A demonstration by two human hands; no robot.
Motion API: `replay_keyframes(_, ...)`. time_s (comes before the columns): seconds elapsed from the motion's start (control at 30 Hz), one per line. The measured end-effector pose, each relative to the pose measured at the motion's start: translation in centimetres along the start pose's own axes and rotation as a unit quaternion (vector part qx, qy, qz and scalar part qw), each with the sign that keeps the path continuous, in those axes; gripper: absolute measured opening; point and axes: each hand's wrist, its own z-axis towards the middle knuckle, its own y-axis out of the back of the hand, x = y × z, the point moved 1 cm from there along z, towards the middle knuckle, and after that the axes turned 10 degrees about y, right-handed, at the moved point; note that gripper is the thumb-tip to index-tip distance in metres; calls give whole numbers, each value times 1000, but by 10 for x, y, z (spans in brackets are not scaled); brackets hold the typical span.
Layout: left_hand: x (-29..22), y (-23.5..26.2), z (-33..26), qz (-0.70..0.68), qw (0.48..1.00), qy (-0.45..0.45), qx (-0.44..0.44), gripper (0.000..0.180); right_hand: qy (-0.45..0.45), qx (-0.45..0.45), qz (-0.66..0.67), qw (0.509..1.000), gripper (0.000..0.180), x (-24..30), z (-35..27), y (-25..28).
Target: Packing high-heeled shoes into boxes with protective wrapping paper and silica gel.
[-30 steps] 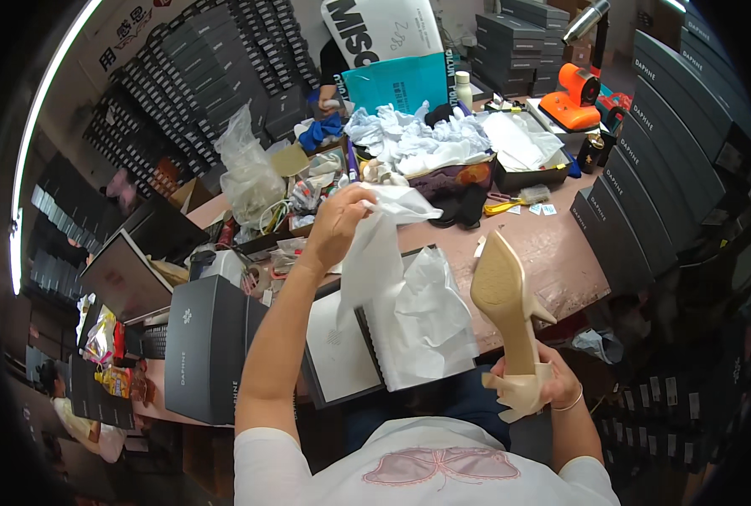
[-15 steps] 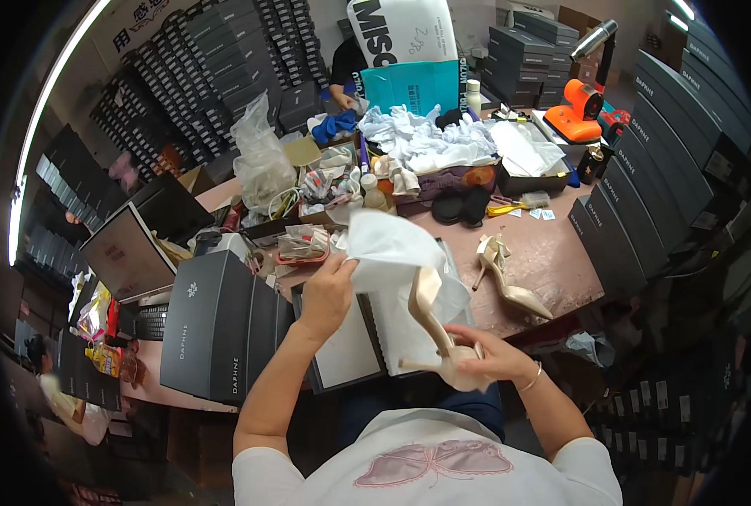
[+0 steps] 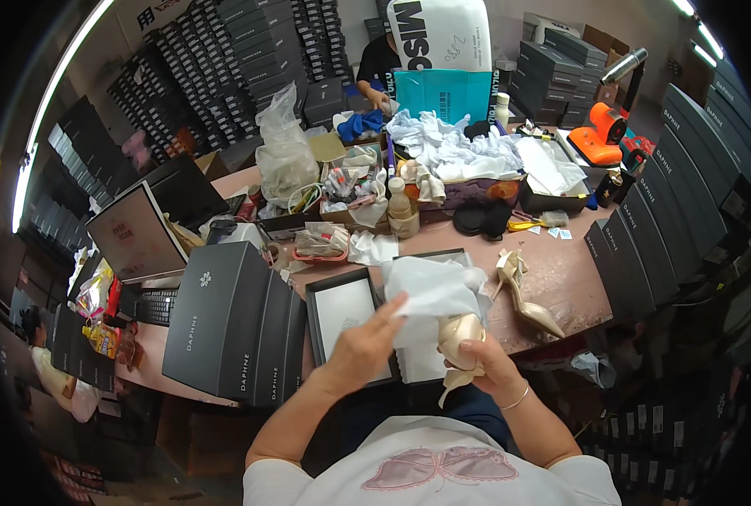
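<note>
A sheet of white tissue paper [image 3: 433,283] lies over the front of a beige high-heeled shoe [image 3: 458,336]. My right hand [image 3: 495,373] is wrapped round the shoe, its strap end hanging below the fingers. At the paper's left edge, my left hand [image 3: 360,347] has its fingertips pinched on the sheet. The matching beige high heel [image 3: 529,305] lies on the table to the right. Beneath my hands is an open dark shoebox lined with white paper [image 3: 422,364], with a dark box lid [image 3: 325,305] beside it on the left.
Closed dark shoeboxes [image 3: 219,325] stand at the left and a tall stack [image 3: 645,228] at the right. Behind are a bottle [image 3: 402,211], a heap of crumpled white paper [image 3: 443,143] and an orange tool [image 3: 596,139]. A co-worker's hand [image 3: 379,99] shows at the far side.
My left hand has come down and closer to the shoe with the tissue paper. The shoe has turned in my right hand, so its toe now meets the paper. The view has shifted slightly.
</note>
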Motion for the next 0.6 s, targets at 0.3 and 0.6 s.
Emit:
replay_keyframes(0.3, -40, -37, -17, -93, 989, -111, -14, 33, 87, 54, -179, 979, 63, -10, 41, 0)
replay_keyframes(0.6, -43, -13, -30, -158, 986, 29, -47, 41, 63, 101, -310, 943, 67, -42, 71, 9)
